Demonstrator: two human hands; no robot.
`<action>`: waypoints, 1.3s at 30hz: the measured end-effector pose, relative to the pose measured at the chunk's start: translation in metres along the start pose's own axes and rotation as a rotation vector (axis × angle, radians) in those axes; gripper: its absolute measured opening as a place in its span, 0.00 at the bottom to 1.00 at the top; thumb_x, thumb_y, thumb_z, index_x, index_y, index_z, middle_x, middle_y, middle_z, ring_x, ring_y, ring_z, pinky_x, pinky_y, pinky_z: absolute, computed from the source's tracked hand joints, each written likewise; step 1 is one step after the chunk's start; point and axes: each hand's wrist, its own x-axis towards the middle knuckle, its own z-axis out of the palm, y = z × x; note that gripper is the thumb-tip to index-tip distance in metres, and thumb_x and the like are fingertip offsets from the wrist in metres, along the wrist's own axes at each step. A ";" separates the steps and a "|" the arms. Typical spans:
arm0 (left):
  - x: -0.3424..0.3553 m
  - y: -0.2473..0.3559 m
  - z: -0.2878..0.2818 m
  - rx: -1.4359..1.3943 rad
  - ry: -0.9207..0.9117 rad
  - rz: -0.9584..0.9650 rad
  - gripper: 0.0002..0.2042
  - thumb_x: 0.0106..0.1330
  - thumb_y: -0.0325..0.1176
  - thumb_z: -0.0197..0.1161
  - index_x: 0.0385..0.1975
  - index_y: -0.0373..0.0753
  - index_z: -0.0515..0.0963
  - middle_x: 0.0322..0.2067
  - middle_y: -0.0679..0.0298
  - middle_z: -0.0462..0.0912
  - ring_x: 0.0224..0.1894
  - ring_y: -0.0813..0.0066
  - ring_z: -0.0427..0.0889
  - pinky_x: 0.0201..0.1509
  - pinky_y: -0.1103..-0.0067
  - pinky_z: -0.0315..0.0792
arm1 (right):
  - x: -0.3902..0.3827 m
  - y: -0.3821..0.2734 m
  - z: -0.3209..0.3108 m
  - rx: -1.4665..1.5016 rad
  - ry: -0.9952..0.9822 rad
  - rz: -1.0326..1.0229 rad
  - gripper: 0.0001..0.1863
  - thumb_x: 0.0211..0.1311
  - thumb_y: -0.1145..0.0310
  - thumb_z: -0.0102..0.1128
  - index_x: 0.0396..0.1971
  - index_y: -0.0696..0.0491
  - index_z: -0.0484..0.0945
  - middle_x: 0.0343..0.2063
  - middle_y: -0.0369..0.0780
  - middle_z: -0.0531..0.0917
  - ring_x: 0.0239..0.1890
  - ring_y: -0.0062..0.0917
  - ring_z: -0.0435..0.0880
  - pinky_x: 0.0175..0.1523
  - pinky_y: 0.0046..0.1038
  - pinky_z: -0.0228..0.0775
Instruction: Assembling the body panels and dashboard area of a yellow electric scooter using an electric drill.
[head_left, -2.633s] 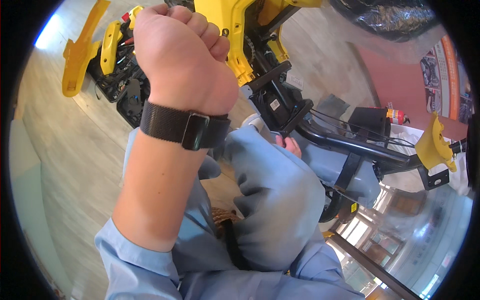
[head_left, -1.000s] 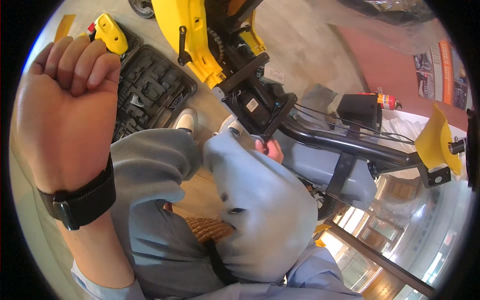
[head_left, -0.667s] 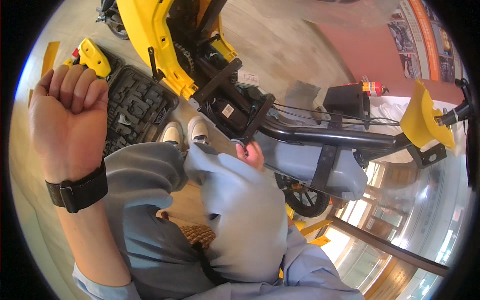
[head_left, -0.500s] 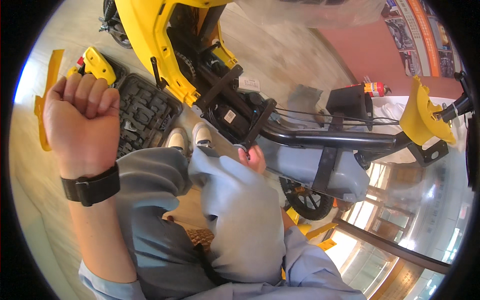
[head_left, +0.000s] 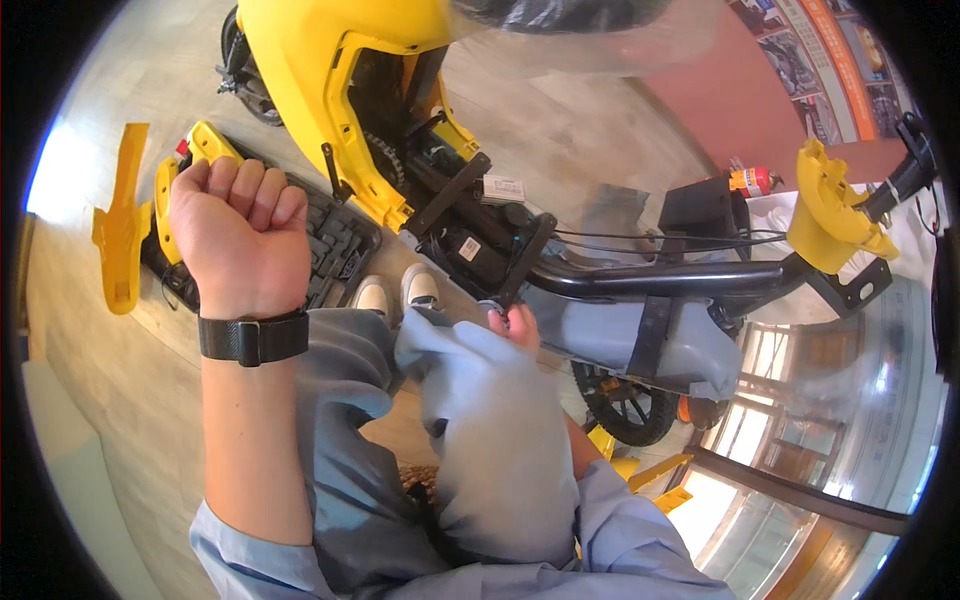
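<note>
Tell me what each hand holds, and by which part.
Left hand: a raised closed fist, nothing visible in it. Right hand: fingertips at the scooter's black frame bracket; the grip is unclear.

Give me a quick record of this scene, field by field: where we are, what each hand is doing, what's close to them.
Setting: indoor floor, seated beside a partly stripped yellow scooter
Left hand: raised as a closed fist, holding nothing visible, black wristband on the wrist
Right hand: mostly hidden by the grey sleeve, fingertips at the black frame bracket
Near left hand: open black tool case, loose yellow panel on the floor
Near right hand: black frame tube, grey cover
Behind: red extinguisher
</note>
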 end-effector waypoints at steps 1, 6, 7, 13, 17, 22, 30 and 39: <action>-0.001 0.000 0.001 -0.001 -0.009 -0.006 0.18 0.70 0.37 0.40 0.14 0.47 0.53 0.12 0.72 0.49 0.15 0.78 0.47 0.20 0.77 0.48 | 0.000 -0.001 0.001 0.008 0.003 -0.002 0.14 0.60 0.59 0.59 0.33 0.56 0.77 0.32 0.45 0.78 0.37 0.42 0.77 0.41 0.40 0.69; -0.007 0.004 0.006 -0.001 -0.011 0.009 0.19 0.71 0.36 0.39 0.13 0.46 0.54 0.12 0.72 0.48 0.14 0.79 0.46 0.21 0.79 0.47 | 0.006 0.008 0.002 -0.059 0.059 -0.034 0.16 0.59 0.57 0.61 0.29 0.56 0.75 0.32 0.45 0.77 0.38 0.44 0.77 0.40 0.41 0.70; -0.006 0.006 0.003 0.010 -0.016 -0.003 0.19 0.70 0.36 0.40 0.13 0.47 0.53 0.12 0.73 0.47 0.14 0.79 0.46 0.21 0.79 0.47 | 0.005 0.007 0.000 -0.143 0.040 -0.049 0.17 0.58 0.56 0.61 0.26 0.56 0.74 0.31 0.45 0.76 0.38 0.44 0.76 0.40 0.42 0.70; -0.018 0.013 -0.001 0.024 0.063 -0.046 0.19 0.69 0.35 0.39 0.12 0.47 0.53 0.11 0.73 0.47 0.14 0.79 0.45 0.20 0.79 0.46 | 0.005 0.012 -0.010 -0.174 0.136 -0.098 0.17 0.58 0.57 0.61 0.25 0.56 0.72 0.30 0.45 0.75 0.37 0.44 0.75 0.40 0.44 0.68; -0.030 0.023 -0.008 0.061 0.088 -0.029 0.19 0.69 0.36 0.39 0.12 0.47 0.53 0.11 0.73 0.47 0.13 0.80 0.46 0.20 0.80 0.46 | 0.004 0.004 -0.021 -0.140 0.114 -0.068 0.16 0.58 0.58 0.61 0.26 0.57 0.72 0.31 0.45 0.75 0.37 0.44 0.75 0.40 0.43 0.68; -0.030 0.004 -0.036 0.332 0.085 0.094 0.19 0.70 0.39 0.43 0.13 0.49 0.53 0.12 0.74 0.48 0.13 0.81 0.46 0.18 0.80 0.44 | 0.003 0.012 -0.023 -0.211 0.112 -0.065 0.16 0.56 0.58 0.63 0.26 0.57 0.73 0.30 0.45 0.75 0.37 0.43 0.75 0.40 0.43 0.68; 0.041 -0.104 -0.108 0.567 0.199 -0.241 0.14 0.63 0.41 0.57 0.18 0.49 0.64 0.13 0.76 0.57 0.14 0.81 0.54 0.19 0.81 0.50 | 0.004 0.007 0.026 -0.233 0.095 -0.108 0.17 0.55 0.57 0.64 0.26 0.56 0.72 0.29 0.45 0.74 0.35 0.44 0.76 0.36 0.43 0.68; 0.133 -0.227 -0.240 0.241 0.493 -0.425 0.05 0.64 0.35 0.54 0.33 0.43 0.74 0.24 0.73 0.71 0.25 0.83 0.70 0.27 0.81 0.66 | -0.016 0.040 0.117 -0.274 0.138 -0.119 0.14 0.57 0.65 0.64 0.35 0.60 0.75 0.32 0.49 0.75 0.36 0.49 0.76 0.38 0.41 0.69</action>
